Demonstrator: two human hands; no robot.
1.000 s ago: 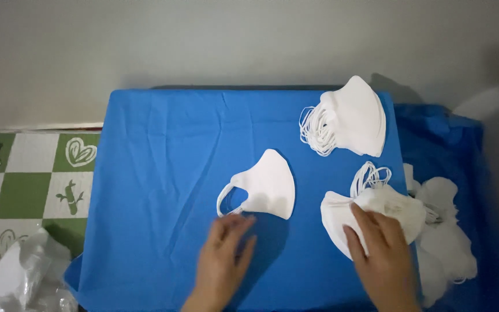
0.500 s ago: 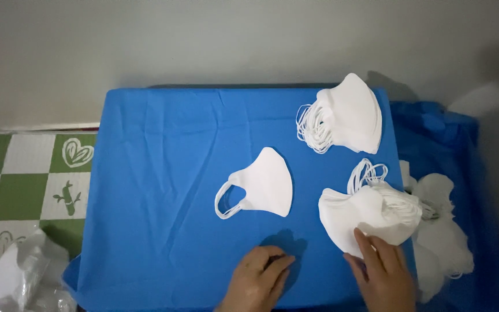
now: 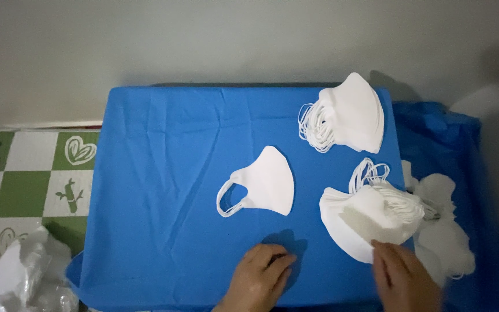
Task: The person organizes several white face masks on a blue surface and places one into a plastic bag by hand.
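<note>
left hand sat loosely curled, holding nothing, at the table's near edge; right hand fingers pinched the mask stack near the right edge

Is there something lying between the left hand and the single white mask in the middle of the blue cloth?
Nothing visible. The left hand rests on the blue cloth just below the single mask, with only bare cloth between them. The right hand touches the near stack of masks, off to the side.
</note>
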